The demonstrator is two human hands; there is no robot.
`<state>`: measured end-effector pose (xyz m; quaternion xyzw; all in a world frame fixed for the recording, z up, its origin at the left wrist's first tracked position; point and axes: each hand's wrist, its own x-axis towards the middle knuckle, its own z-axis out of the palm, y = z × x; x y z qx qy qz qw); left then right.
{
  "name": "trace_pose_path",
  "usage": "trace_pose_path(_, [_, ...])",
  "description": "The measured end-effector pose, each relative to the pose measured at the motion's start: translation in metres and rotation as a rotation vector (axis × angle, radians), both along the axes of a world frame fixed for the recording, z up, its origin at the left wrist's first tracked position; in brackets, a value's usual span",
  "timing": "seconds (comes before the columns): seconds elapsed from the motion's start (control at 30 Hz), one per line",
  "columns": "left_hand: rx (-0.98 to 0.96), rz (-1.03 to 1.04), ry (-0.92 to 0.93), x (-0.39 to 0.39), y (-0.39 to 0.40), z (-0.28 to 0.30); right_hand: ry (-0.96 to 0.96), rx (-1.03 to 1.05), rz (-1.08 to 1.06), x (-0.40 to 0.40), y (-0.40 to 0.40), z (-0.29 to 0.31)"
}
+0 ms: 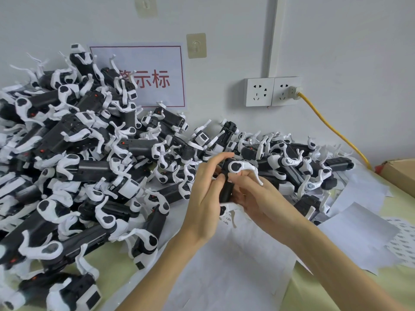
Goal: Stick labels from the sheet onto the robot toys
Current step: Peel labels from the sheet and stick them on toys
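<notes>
We hold one black-and-white robot toy (232,176) upright above the desk (107,277), left hand (205,194) and right hand (258,198) both gripping it.

Pale yellow-green table (116,272), bottom of frame. Heaped black-and-white plastic robot toys (67,164) across left and centre; loose white paper sheets (235,265) lower centre and right; brown cardboard box (399,173) at right edge.

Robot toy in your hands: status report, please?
Left hand and right hand both grip one robot toy. Label sheet lies beneath. Toy pile crowds left.
</notes>
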<state>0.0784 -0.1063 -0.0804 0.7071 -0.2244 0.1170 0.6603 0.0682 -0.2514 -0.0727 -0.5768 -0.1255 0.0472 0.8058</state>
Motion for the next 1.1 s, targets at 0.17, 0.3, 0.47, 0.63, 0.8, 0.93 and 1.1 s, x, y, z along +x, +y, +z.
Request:
trace_pose_path(0.17, [0.001, -0.006, -0.014, -0.001, 0.001, -0.001, -0.1, -0.025, -0.021, -0.002, 0.005, -0.001])
trace_pose_path(0.3, [0.025, 0.001, -0.017, 0.0, 0.002, -0.002, -0.068, -0.048, -0.001, 0.0, 0.001, -0.005])
trace_pose_path(0.47, [0.047, -0.009, 0.014, 0.01, 0.01, 0.003, 0.005, -0.127, 0.129, 0.006, -0.015, -0.002])
trace_pose_path(0.63, [0.133, 0.188, -0.044, 0.016, 0.015, 0.0, 0.198, -0.008, 0.016, 0.014, -0.036, 0.001])
trace_pose_path(0.8, [0.317, 0.177, -0.2, 0.02, 0.018, -0.008, -0.15, -0.58, -0.106, 0.006, -0.025, 0.001])
trace_pose_path(0.93, [0.045, 0.224, -0.088, 0.02, 0.02, -0.001, -0.198, -0.43, -0.303, 0.008, -0.023, 0.002])
trace_pose_path(1.1, [0.085, -0.002, 0.092, 0.02, 0.024, 0.005, -0.083, -0.089, -0.355, 0.012, -0.028, 0.001])
